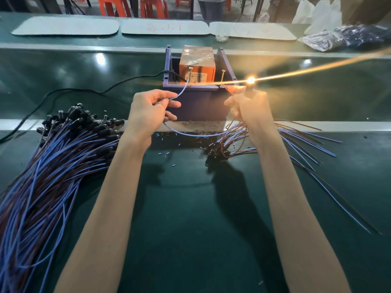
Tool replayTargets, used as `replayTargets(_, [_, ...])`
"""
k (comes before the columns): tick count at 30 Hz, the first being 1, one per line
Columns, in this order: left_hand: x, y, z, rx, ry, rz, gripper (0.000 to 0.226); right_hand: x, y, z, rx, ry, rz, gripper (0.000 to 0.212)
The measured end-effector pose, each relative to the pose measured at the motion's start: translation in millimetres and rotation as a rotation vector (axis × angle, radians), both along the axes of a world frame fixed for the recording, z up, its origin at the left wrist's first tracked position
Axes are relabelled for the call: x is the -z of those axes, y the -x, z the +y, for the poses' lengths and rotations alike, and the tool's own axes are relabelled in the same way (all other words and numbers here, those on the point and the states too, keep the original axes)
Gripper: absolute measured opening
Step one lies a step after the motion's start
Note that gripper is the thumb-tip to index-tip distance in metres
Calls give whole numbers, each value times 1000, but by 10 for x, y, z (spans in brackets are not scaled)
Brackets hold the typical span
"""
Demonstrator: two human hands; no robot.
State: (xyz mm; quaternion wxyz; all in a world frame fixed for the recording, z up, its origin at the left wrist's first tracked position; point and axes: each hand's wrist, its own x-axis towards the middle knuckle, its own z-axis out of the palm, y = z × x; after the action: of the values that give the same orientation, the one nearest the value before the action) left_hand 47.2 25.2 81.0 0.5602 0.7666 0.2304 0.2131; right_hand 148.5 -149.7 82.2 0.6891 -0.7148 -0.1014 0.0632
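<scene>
The left hand (151, 106) pinches the blue lead (181, 91), its tip held to the transformer box (196, 68). The right hand's (249, 108) fingers (233, 112) curl round the lit lamp (251, 80) just before the box, likely closing a test circuit.

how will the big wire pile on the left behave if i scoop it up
Probably floppy: the wire pile lies in loose curves and would droop. Likely to tangle, since strands cross unbundled. The black lamp holders may make one end heavier.
</scene>
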Motion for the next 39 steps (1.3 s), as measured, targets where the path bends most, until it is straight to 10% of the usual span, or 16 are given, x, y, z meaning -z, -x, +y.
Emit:
replayTargets(8, [-55,61,23,164,18,144,32,-80,-54,-122,-81,74,112,28])
replayTargets(12, [-23,115,78,376,-191,383,36,-134,-136,-285,63,486,-4,57])
replayTargets(18, [32,207,310,337,-553,749,12,-290,-93,-475,112,265,-38,48])
replayTargets(25, [11,297,426,223,-588,859,33,-473,-67,-556,361,499,-582,26])
replayTargets(31, [-52,361,540,64,-596,836,41,-585,124,-445,579,266,-1264,16])
replayTargets(39, [6,399,561,-82,-572,864,41,-328,24,-302,23,860,-809,28])
